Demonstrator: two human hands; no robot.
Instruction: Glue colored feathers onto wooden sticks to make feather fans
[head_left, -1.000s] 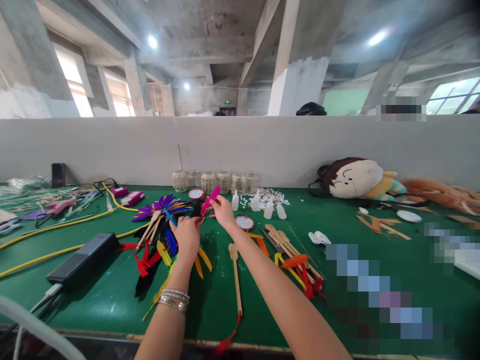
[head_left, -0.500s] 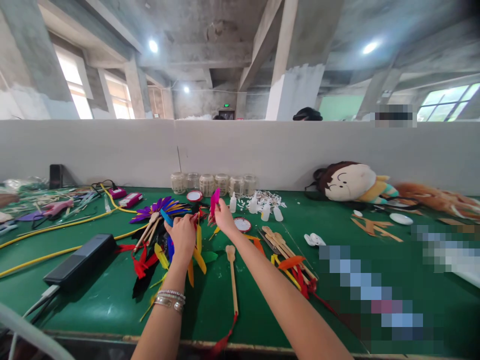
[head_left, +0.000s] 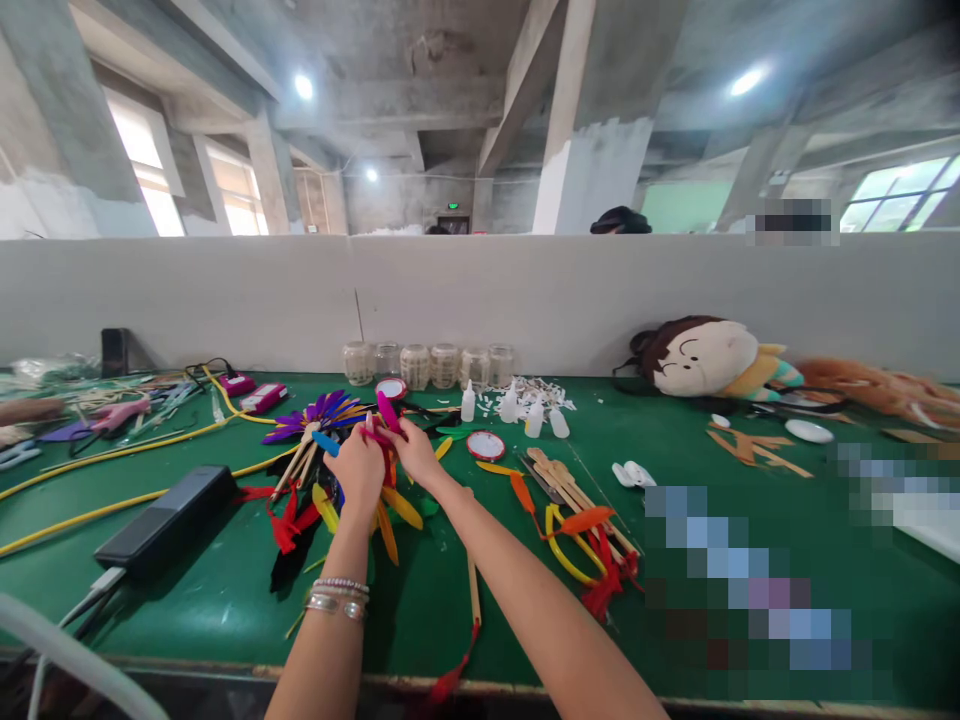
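My left hand (head_left: 358, 470) and my right hand (head_left: 417, 455) meet low over the green mat (head_left: 217, 615), fingertips nearly touching. My right hand pinches a magenta feather (head_left: 388, 410) by its lower end. My left fingers grip a red feather (head_left: 384, 450), partly hidden by my fingers. Just left of my hands lies a fan of purple, blue and yellow feathers (head_left: 330, 415) on wooden sticks. Loose yellow and red feathers (head_left: 397, 505) lie below it. My right forearm covers most of a wooden stick (head_left: 472, 590).
Glass jars (head_left: 420, 366), small glue bottles (head_left: 510, 405) and red-rimmed lids (head_left: 485, 445) stand behind my hands. Wooden sticks with feathers (head_left: 577, 525) lie to the right. A black power bank (head_left: 165, 517) and yellow cables (head_left: 97, 510) lie left. A grey partition (head_left: 187, 300) backs the mat.
My right hand has moved left and down, bringing the magenta feather to my left hand. The two hands now nearly touch. The feather has tilted toward the left.
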